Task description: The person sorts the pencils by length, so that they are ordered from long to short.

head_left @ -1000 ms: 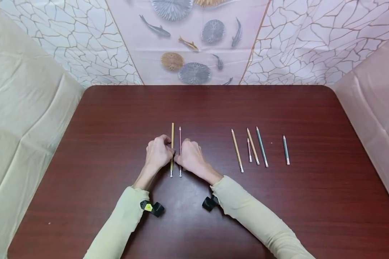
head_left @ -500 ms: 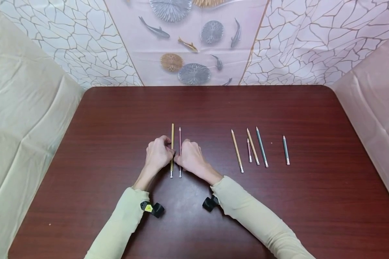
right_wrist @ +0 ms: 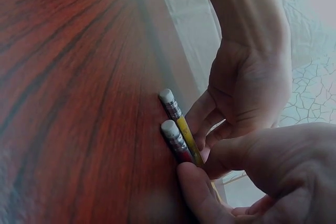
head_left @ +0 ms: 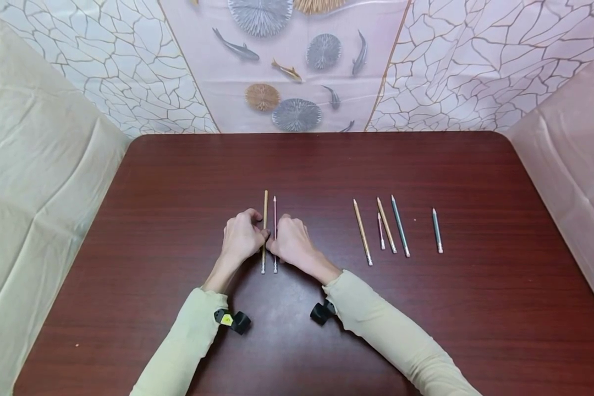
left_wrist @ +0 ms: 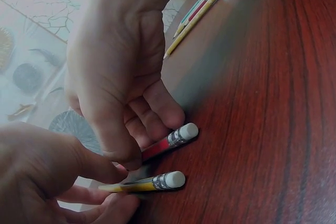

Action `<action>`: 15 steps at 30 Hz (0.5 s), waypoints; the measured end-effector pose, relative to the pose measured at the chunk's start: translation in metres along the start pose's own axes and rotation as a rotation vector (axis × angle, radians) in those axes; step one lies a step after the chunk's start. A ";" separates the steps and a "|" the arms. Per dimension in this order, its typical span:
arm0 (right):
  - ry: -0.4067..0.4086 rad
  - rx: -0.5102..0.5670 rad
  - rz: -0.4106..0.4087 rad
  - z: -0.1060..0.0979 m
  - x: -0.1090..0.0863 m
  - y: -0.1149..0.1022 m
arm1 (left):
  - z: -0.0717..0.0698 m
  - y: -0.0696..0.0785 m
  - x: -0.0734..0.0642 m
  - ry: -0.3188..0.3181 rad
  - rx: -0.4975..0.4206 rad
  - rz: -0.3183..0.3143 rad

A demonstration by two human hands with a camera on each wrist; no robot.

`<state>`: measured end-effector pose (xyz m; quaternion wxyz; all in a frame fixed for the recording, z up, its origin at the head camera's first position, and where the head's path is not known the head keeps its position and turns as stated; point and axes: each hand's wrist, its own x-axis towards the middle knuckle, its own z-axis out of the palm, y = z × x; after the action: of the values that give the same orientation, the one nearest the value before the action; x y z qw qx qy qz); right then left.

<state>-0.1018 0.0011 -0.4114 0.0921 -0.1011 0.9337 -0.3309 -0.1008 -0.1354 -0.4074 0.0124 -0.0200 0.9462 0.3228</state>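
Note:
Two pencils with white erasers lie side by side on the dark red wood table [head_left: 178, 176], nearly parallel, erasers toward the person. My left hand [head_left: 242, 234] pinches the yellow pencil [head_left: 265, 203] between thumb and fingers. Just to its right, my right hand [head_left: 292, 236] pinches the red pencil [head_left: 275, 208]. Both thumbs come close together in the narrow gap between the pencils. In the left wrist view, the yellow pencil's eraser [left_wrist: 176, 179] sits slightly nearer than the red pencil's eraser [left_wrist: 189, 130]. The right wrist view shows both eraser ends close together.
To the right lie a yellow pencil [head_left: 361, 231], a short red pencil [head_left: 380, 231], another yellow pencil [head_left: 387, 224], a long teal pencil [head_left: 400, 225] and, set apart, a short teal pencil [head_left: 436, 231]. Patterned cloth [head_left: 297, 82] hangs behind the table.
The yellow pencil in my left hand has shifted slightly right, toward the red one. My right hand and the red pencil stay almost in place.

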 end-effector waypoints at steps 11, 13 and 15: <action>-0.005 0.015 -0.007 -0.001 -0.002 0.001 | 0.000 0.001 -0.001 0.000 0.001 -0.001; -0.005 0.023 -0.010 -0.001 -0.002 0.001 | 0.000 0.000 -0.001 0.004 -0.001 0.003; -0.008 0.032 -0.012 -0.001 -0.002 0.002 | 0.000 0.000 -0.001 0.009 -0.008 0.005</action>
<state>-0.1007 0.0037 -0.4111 0.0954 -0.1064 0.9273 -0.3459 -0.0993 -0.1352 -0.4076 0.0074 -0.0191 0.9450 0.3264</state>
